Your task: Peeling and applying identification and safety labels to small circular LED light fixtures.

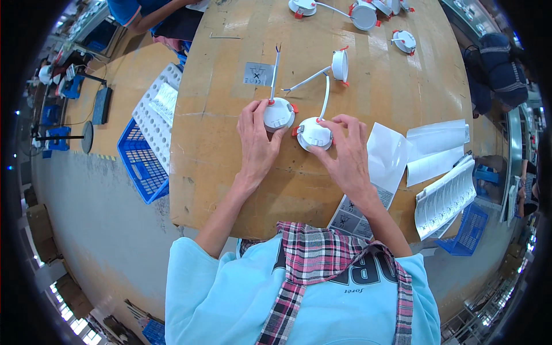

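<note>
Two round white downlights lie side by side on the table, backs up, each with a white cable and red clips. My left hand (257, 138) has its thumb and fingers around the rim of the left downlight (279, 114), whose cable points away from me. The right downlight (314, 135) is gripped at its right and near edge by the thumb and fingers of my right hand (347, 156). Just beyond them a third downlight (340, 65) stands on its edge, its cable stretched to the left. A silver label (259, 73) is on the tabletop near the left cable.
More downlights (364, 16) are grouped at the far side. Label sheets (445, 195) and backing paper (386, 152) lie at the right. Left of the table (213, 190), a blue basket (141, 167) holds a white perforated tray (155, 109). Another person's arm (155, 17) shows at the far left.
</note>
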`<state>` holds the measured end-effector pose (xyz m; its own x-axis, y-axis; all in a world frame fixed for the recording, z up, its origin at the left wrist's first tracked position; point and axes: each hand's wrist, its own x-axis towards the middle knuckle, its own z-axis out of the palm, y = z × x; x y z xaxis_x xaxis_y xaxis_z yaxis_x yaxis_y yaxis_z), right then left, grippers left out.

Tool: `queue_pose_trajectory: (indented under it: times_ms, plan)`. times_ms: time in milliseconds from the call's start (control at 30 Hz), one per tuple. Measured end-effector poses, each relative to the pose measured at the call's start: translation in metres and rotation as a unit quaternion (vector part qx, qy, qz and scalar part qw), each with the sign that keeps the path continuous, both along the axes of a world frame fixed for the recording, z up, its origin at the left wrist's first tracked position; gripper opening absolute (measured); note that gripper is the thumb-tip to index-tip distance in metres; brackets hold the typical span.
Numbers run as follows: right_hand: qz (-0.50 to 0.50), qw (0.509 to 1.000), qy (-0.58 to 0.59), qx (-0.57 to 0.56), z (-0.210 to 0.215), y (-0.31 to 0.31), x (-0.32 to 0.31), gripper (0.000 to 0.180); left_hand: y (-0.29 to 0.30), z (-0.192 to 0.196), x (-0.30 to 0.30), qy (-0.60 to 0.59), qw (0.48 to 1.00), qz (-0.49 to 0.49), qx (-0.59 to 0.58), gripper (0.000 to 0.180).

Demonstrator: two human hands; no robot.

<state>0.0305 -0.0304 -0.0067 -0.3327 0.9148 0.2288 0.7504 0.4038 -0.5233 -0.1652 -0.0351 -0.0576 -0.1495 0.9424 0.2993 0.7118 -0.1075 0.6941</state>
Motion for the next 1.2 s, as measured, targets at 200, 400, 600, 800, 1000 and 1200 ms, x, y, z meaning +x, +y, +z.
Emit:
queue_pose_trajectory:
  times_ms: [200, 400, 600, 800, 1000, 1200]
  plan:
    - [-0.014, 0.980, 0.190, -0.049, 0.020, 0.020, -0.003, 0.030, -0.021, 0.039, 0.007, -0.090, 0.995, -0.043, -0.015, 0.067]
    - [-0.032, 0.876, 0.401, -0.266, 0.032, 0.040, -0.010, 0.027, -0.047, 0.077, 0.024, -0.116, 0.976, -0.175, -0.051, 0.065]
    - [-0.063, 0.823, 0.451, -0.339, 0.023, 0.030, 0.011, 0.024, -0.057, 0.076, 0.034, -0.189, 0.946, -0.235, -0.122, 0.058]
    - [-0.033, 0.847, 0.370, -0.381, 0.017, 0.013, 0.010, 0.024, -0.031, 0.048, 0.021, -0.400, 0.904, -0.074, -0.131, 0.044]
    - [-0.014, 0.844, 0.358, -0.399, 0.007, 0.005, 0.001, 0.029, -0.019, 0.023, 0.010, -0.521, 0.808, -0.136, -0.241, 0.021]
    - [-0.031, 0.839, 0.377, -0.390, -0.003, 0.003, -0.001, 0.033, -0.021, 0.021, 0.006, -0.611, 0.724, -0.094, -0.307, 0.018]
